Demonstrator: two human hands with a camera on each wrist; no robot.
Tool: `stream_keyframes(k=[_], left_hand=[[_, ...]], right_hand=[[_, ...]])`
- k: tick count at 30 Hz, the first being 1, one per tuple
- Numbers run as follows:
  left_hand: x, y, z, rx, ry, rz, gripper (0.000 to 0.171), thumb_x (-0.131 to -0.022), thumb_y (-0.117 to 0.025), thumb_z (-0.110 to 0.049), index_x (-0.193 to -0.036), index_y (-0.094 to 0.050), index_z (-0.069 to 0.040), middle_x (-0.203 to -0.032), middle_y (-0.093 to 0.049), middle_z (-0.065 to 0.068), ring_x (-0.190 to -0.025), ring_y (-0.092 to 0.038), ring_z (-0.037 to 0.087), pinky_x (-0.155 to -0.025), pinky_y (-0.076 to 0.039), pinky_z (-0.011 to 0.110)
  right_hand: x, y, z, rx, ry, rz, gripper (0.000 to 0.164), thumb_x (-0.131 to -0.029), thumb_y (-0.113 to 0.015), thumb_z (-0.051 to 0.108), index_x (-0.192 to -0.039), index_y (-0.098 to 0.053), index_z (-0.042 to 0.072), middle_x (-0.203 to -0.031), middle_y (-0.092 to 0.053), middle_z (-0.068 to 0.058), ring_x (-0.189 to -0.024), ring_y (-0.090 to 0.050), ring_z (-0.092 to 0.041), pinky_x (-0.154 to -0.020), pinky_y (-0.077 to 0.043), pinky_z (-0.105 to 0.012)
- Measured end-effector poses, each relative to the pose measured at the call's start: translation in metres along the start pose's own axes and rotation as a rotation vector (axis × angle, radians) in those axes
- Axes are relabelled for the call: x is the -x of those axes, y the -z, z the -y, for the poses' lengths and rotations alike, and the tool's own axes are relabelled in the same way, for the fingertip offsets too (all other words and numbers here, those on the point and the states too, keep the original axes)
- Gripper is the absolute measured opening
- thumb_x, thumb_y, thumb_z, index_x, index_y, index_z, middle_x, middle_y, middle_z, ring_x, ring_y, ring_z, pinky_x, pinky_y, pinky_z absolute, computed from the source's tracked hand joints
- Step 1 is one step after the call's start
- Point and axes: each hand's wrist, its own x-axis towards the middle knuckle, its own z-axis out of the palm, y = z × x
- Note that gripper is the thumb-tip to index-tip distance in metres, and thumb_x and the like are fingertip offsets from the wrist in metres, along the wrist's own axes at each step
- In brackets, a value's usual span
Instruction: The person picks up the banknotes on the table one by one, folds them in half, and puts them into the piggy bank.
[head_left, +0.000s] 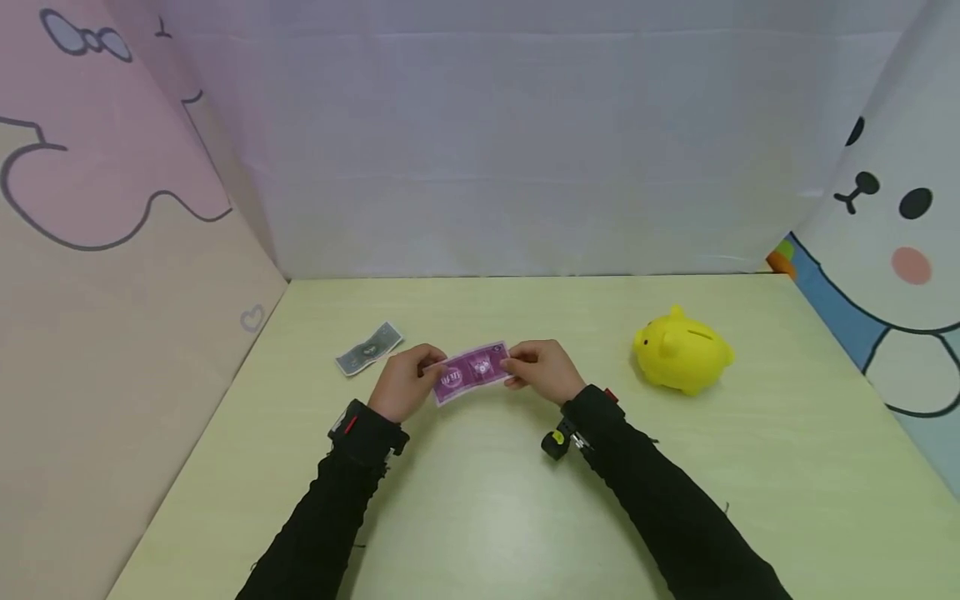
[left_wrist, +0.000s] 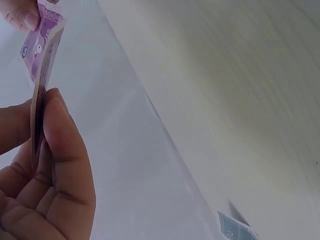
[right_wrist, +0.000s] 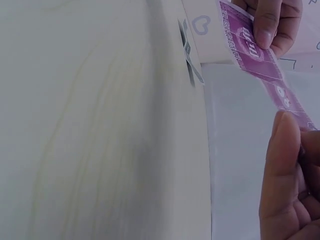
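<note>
Two black sleeves [head_left: 318,521] stretch over a pale tabletop [head_left: 480,517] on the near side of a yellow piggy bank [head_left: 684,354], a black strap [head_left: 367,433] around the left wrist. Well to the piggy bank's left, a person's hands hold a purple banknote [head_left: 474,372] by its two ends above the tabletop: the left hand [head_left: 403,385] pinches the end farther from the piggy bank, the right hand [head_left: 550,371] the end closer to it. The left wrist view shows a 5 printed on the note. The piggy bank itself stands upright, snout turned toward the notes, a slot along its back. Farther to its left, past the left hand, a wavy grey-green banknote [head_left: 371,348] lies on the tabletop. Behind the piggy bank hangs a plain white curtain [head_left: 525,150].
</note>
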Motion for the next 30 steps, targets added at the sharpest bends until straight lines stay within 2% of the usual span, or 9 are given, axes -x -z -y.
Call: stream_keyframes(k=[4,8,10,13,15,22,26,30], left_hand=[[-0.001,-0.007,-0.005,0.033,-0.002,-0.012,0.017,-0.096,-0.064,-0.014,-0.109,-0.068,-0.005,-0.091,-0.069,0.010,-0.072,-0.052,0.016,-0.065,-0.041,0.027],[-0.003,-0.013,-0.008,0.079,-0.016,-0.021,0.021,-0.095,-0.065,-0.014,-0.114,-0.066,-0.004,-0.082,-0.064,0.011,-0.064,-0.045,0.018,-0.057,-0.034,0.025],[-0.004,-0.015,-0.010,0.118,-0.023,-0.017,0.024,-0.095,-0.064,-0.012,-0.117,-0.065,-0.003,-0.081,-0.065,0.012,-0.064,-0.050,0.023,-0.056,-0.033,0.025],[-0.006,-0.019,-0.015,0.190,-0.011,-0.002,0.027,-0.096,-0.063,-0.011,-0.122,-0.062,-0.001,-0.085,-0.067,0.015,-0.072,-0.061,0.034,-0.057,-0.037,0.026],[-0.007,-0.022,-0.018,0.219,-0.004,0.004,0.029,-0.095,-0.063,-0.009,-0.123,-0.061,-0.001,-0.088,-0.068,0.015,-0.079,-0.065,0.036,-0.059,-0.041,0.026],[-0.009,-0.031,-0.027,0.289,0.004,-0.008,0.030,-0.093,-0.064,-0.005,-0.122,-0.061,0.002,-0.092,-0.068,0.016,-0.076,-0.067,0.021,-0.069,-0.055,0.029],[-0.008,-0.033,-0.032,0.329,-0.013,-0.011,0.021,-0.094,-0.063,-0.005,-0.114,-0.063,0.002,-0.094,-0.070,0.017,-0.077,-0.067,0.020,-0.072,-0.058,0.029],[-0.009,-0.033,-0.037,0.339,-0.033,-0.029,0.016,-0.095,-0.063,-0.006,-0.109,-0.065,0.001,-0.093,-0.070,0.016,-0.076,-0.066,0.020,-0.072,-0.059,0.031]], right_hand=[[0.006,0.006,-0.001,-0.020,-0.006,-0.019,0.022,-0.096,-0.061,0.006,-0.109,-0.067,-0.010,-0.095,-0.068,-0.024,-0.068,-0.069,-0.009,-0.074,-0.061,-0.037],[0.011,0.015,-0.003,-0.016,-0.019,-0.048,0.022,-0.096,-0.061,0.008,-0.109,-0.067,-0.009,-0.095,-0.069,-0.023,-0.068,-0.068,-0.009,-0.074,-0.061,-0.035],[0.015,0.020,-0.004,-0.008,-0.025,-0.065,0.022,-0.097,-0.061,0.009,-0.110,-0.067,-0.007,-0.095,-0.069,-0.022,-0.069,-0.069,-0.009,-0.075,-0.061,-0.034],[0.021,0.028,-0.004,-0.011,-0.025,-0.086,0.023,-0.097,-0.061,0.011,-0.111,-0.067,-0.006,-0.096,-0.069,-0.023,-0.071,-0.070,-0.011,-0.077,-0.061,-0.035],[0.024,0.032,-0.003,-0.031,-0.022,-0.101,0.023,-0.097,-0.061,0.011,-0.111,-0.067,-0.007,-0.098,-0.068,-0.025,-0.073,-0.071,-0.015,-0.078,-0.061,-0.036],[0.031,0.045,-0.008,-0.067,-0.015,-0.136,0.025,-0.097,-0.062,0.016,-0.108,-0.066,-0.007,-0.103,-0.065,-0.030,-0.082,-0.073,-0.028,-0.079,-0.061,-0.036],[0.034,0.051,-0.008,-0.095,-0.015,-0.142,0.026,-0.096,-0.063,0.017,-0.108,-0.066,-0.007,-0.097,-0.068,-0.021,-0.081,-0.073,-0.027,-0.079,-0.061,-0.035],[0.036,0.054,-0.004,-0.115,0.007,-0.148,0.027,-0.096,-0.063,0.015,-0.107,-0.065,-0.009,-0.088,-0.069,-0.008,-0.075,-0.072,-0.017,-0.077,-0.061,-0.033]])
